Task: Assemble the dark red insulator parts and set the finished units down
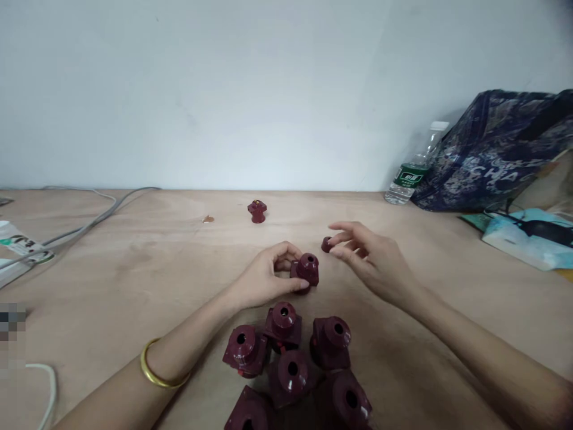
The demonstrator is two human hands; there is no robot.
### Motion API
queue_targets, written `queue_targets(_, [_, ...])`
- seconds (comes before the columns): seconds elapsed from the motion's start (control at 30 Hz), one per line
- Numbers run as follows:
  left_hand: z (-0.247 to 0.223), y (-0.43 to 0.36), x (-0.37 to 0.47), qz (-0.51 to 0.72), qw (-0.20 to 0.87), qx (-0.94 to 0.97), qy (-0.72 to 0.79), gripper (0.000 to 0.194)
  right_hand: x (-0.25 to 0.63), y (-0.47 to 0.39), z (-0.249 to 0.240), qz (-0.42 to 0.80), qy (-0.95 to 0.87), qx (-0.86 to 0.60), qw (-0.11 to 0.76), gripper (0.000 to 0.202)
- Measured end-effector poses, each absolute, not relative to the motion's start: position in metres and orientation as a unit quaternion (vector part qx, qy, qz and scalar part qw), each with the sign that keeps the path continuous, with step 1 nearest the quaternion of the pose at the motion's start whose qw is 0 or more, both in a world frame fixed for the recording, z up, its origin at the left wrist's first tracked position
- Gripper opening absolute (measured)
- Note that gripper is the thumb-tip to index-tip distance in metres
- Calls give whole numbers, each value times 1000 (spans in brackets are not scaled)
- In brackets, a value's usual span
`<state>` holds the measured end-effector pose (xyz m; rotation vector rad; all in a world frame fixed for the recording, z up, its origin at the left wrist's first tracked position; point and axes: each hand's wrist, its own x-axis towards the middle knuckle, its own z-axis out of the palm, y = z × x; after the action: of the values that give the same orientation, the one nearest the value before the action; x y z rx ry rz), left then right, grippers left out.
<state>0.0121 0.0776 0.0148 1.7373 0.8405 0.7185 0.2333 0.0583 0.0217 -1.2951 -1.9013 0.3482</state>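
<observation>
Six maroon fittings (286, 383) cluster low on the worktop (134, 269). Just beyond, the left hand (273, 275) grips a similar maroon piece (308, 266), hole upward; the right hand (371, 257) is open, fingertips by a small maroon cap (325, 245), contact unclear.

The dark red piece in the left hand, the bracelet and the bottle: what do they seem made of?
Dark red piece: probably glossy moulded plastic, given its bright highlights. Bracelet: polished gold-coloured metal, apparently, from its yellow gleam. Bottle: likely clear, smooth plastic; its sides look see-through.
</observation>
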Motion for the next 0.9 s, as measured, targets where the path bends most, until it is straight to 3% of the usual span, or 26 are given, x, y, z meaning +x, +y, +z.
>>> queue_targets(0.1, [16, 76, 9, 229, 621, 688, 298, 36, 257, 75, 9, 99, -727, -546, 404, 30])
queue_targets(0.2, [19, 82, 3, 177, 643, 704, 245, 39, 269, 89, -13, 112, -728, -561, 378, 33])
queue_targets(0.3, [16, 109, -5, 283, 508, 723, 374, 43, 264, 95, -28, 97, -758, -536, 358, 42])
queue_targets(0.37, [11, 138, -11, 419, 295, 682, 522, 34, 257, 96, -32, 76, -795, -499, 335, 44])
queue_targets(0.43, [5, 170, -17, 473, 224, 631, 573, 46, 251, 95, -32, 69, -825, -467, 312, 38])
queue_targets(0.53, [-3, 204, -19, 480, 218, 607, 595, 60, 249, 91, -28, 90, -836, -443, 310, 28])
queue_targets(0.73, [1, 165, 1, 426, 270, 692, 517, 38, 249, 79, -1, 120, -771, -483, 397, 23])
queue_targets(0.9, [25, 99, 4, 325, 196, 846, 374, 35, 228, 63, 23, 126, -786, -415, 441, 28])
